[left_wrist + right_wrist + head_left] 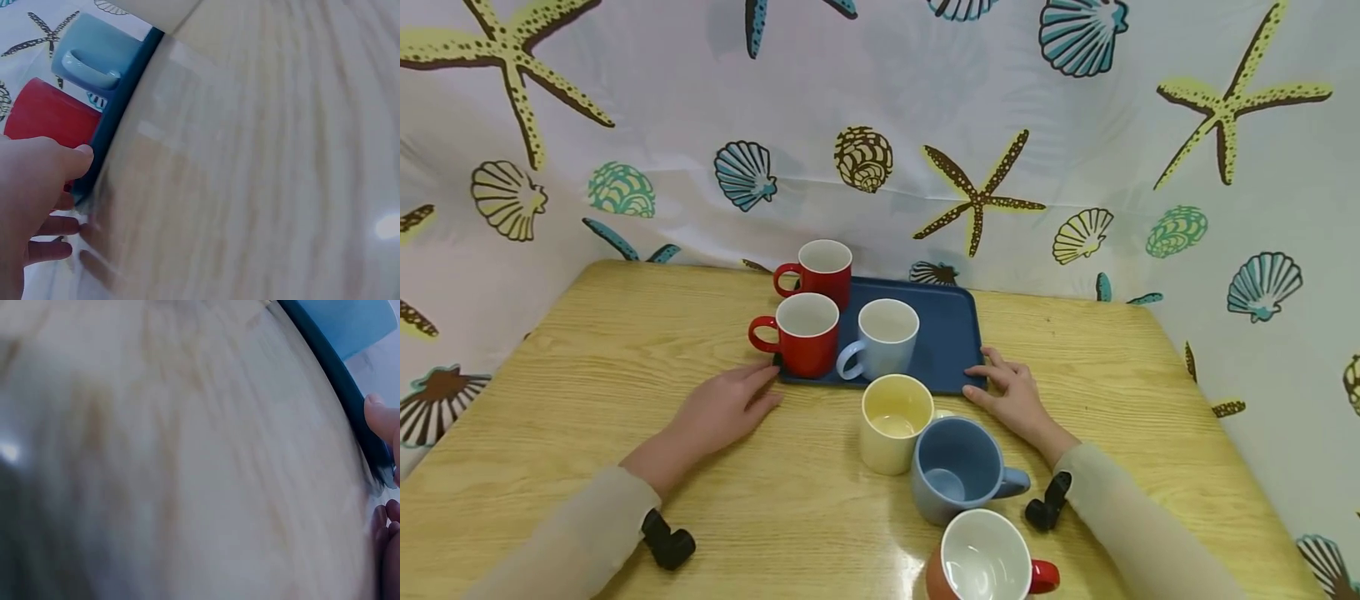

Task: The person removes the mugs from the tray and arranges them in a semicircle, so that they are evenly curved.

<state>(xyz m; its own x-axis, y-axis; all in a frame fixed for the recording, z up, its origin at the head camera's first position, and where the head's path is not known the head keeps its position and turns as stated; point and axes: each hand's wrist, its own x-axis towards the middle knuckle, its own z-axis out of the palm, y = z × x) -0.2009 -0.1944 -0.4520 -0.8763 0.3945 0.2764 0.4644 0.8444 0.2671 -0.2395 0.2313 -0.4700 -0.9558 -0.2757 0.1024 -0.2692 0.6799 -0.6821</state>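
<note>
A dark blue tray [946, 333] lies at the back of the table. Two red mugs with white insides, a front one [807, 350] and a rear one [832, 284], stand on its left side. Beside the front one is a light blue mug [891, 357], its handle turned to the front left. My left hand [718, 410] holds the tray's front left corner, thumb against the front rim in the left wrist view. At the front right corner, my right hand [1018, 402] grips the tray between thumb and index finger; its other fingers are partly out of the right wrist view.
A yellow mug [880, 442], a darker blue mug [943, 492] and an orange-red mug [981, 558] form a slanting row on the wooden table [760, 517] between my arms. Behind the table hangs a shell-patterned cloth [805, 100].
</note>
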